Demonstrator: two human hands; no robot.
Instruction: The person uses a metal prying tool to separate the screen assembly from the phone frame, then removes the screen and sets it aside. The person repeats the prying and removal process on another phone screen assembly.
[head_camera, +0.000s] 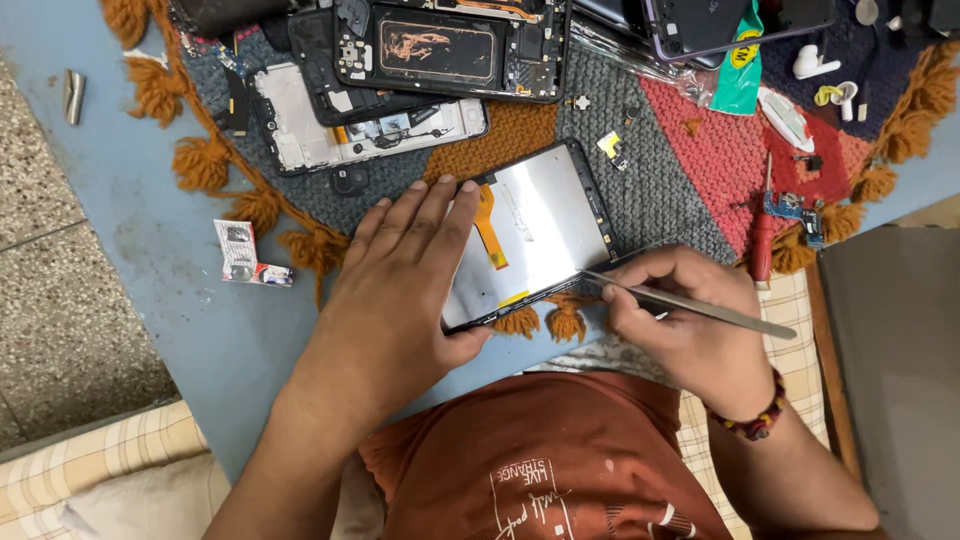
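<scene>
Left hand (405, 275) flat, fingers together, pressing phone screen panel (540, 225). At 4 o'clock, right hand (680, 320), fingers clamped on metal tweezers (690, 305), tip touching panel edge.

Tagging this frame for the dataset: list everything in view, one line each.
phone screen panel: 1, black frame, silvery back, orange flex cable; mat's near edge
tweezers: 1, metal; tip at the panel's lower right edge
opened phone bodies: about 3, black and white; top of mat
woven mat: 1, grey, red, orange tassels; on blue table
screwdriver: 1, red; right of panel
earbuds: about 2, white; top right
left hand: flat on the panel
right hand: gripping the tweezers
</scene>
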